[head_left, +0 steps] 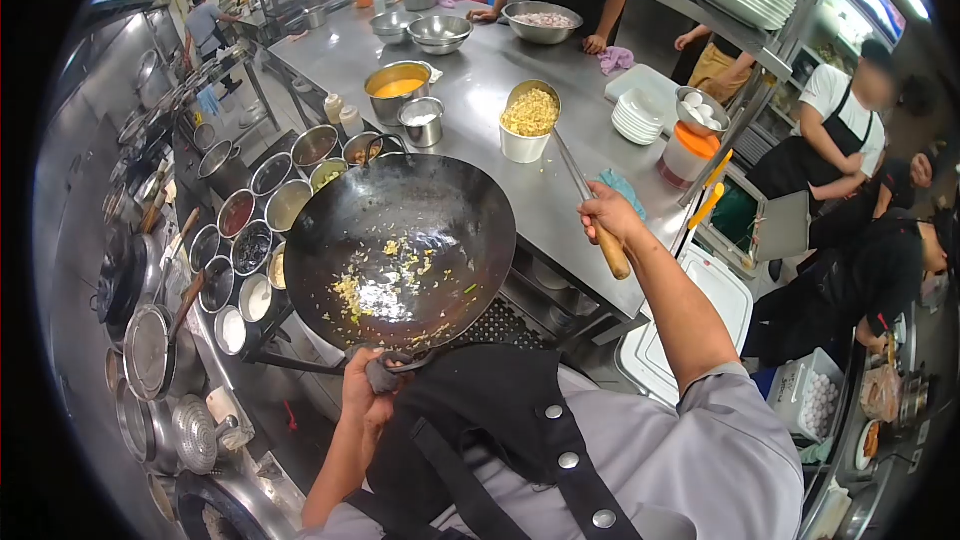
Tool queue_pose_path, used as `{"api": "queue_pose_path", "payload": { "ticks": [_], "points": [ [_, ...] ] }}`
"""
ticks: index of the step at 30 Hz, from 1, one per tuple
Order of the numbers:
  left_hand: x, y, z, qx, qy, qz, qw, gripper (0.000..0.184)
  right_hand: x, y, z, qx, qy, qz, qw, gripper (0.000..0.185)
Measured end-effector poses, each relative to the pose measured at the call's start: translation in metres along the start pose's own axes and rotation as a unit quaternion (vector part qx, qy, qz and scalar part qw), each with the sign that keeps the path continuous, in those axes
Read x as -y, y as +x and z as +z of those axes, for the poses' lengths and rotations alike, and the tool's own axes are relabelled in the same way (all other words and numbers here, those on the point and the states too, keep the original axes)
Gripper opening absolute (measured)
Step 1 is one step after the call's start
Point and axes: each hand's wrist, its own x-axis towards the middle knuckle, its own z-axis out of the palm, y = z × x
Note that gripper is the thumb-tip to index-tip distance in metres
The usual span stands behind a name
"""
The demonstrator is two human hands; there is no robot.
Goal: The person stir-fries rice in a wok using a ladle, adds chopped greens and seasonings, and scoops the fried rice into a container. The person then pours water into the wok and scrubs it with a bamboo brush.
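My left hand (364,392) is closed around the handle of a large dark wok (450,225), with a grey cloth (382,376) in the grip. The wok tilts toward the counter, and scattered bits of yellow rice and a green piece cling to its oily inside. In my right hand (612,212) is the wooden handle of a long metal ladle (574,166). Its bowl, heaped with yellow fried rice (531,112), is at the top of a round white tub (523,148) on the counter. Whether the ladle touches the tub's rim I cannot tell.
On the steel counter (470,110) stand a pot of orange liquid (397,88), a small metal pot (422,122), stacked white bowls (638,118) and a bowl of eggs (699,110). Several seasoning pots (272,173) crowd the left. Co-workers stand behind the counter and at right.
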Motion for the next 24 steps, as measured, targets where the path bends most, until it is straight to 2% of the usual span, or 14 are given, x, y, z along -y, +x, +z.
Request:
{"api": "queue_pose_path", "payload": {
  "ticks": [2,4,6,8,10,11,15,17,18,20,21,22,23,24],
  "points": [
    [0.001,0.001,0.000,-0.003,0.016,0.023,1.000,0.013,-0.005,0.000,0.000,-0.014,-0.039,-0.030,0.999,0.078],
    [0.003,0.007,-0.008,-0.005,-0.033,-0.015,0.999,0.013,-0.017,0.001,0.002,-0.029,-0.078,-0.058,0.995,0.080],
    [0.003,0.003,-0.006,-0.013,-0.033,-0.013,0.999,0.013,-0.032,0.004,0.006,-0.093,-0.196,-0.119,0.969,0.078],
    [0.002,0.000,-0.003,-0.021,-0.031,-0.010,0.999,0.013,-0.052,0.015,0.002,-0.105,-0.243,-0.119,0.957,0.081],
    [-0.001,-0.001,-0.002,-0.006,-0.016,0.000,1.000,0.014,-0.077,0.031,-0.006,-0.199,-0.431,-0.264,0.840,0.081],
    [-0.001,-0.002,-0.003,-0.006,-0.016,0.000,1.000,0.014,-0.074,0.027,-0.002,-0.213,-0.457,-0.213,0.837,0.081],
    [-0.001,-0.006,-0.007,-0.010,0.001,-0.005,1.000,0.016,-0.072,0.024,0.002,-0.208,-0.436,-0.174,0.858,0.080],
    [-0.002,-0.006,-0.008,-0.010,0.015,-0.003,1.000,0.017,-0.076,0.025,0.002,-0.231,-0.449,-0.321,0.802,0.080],
    [-0.002,-0.006,-0.009,-0.011,0.015,-0.004,1.000,0.017,-0.076,0.026,0.001,-0.230,-0.449,-0.321,0.801,0.080],
    [-0.003,-0.006,-0.010,-0.011,0.014,-0.004,1.000,0.018,-0.070,0.028,0.001,-0.191,-0.352,-0.263,0.878,0.078],
    [-0.002,-0.006,-0.011,-0.008,0.014,0.003,1.000,0.019,-0.059,0.022,0.005,-0.191,-0.352,-0.263,0.878,0.078],
    [-0.002,-0.006,-0.012,-0.004,0.014,0.009,1.000,0.019,-0.047,0.016,0.009,-0.146,-0.231,-0.208,0.939,0.074],
    [-0.001,-0.003,-0.017,-0.003,0.014,0.009,1.000,0.019,-0.034,0.010,0.011,-0.097,-0.104,-0.150,0.978,0.069],
    [0.000,0.001,-0.024,0.005,0.007,-0.008,1.000,0.019,-0.019,0.004,0.012,-0.098,-0.103,-0.151,0.978,0.069]
  ]
}}
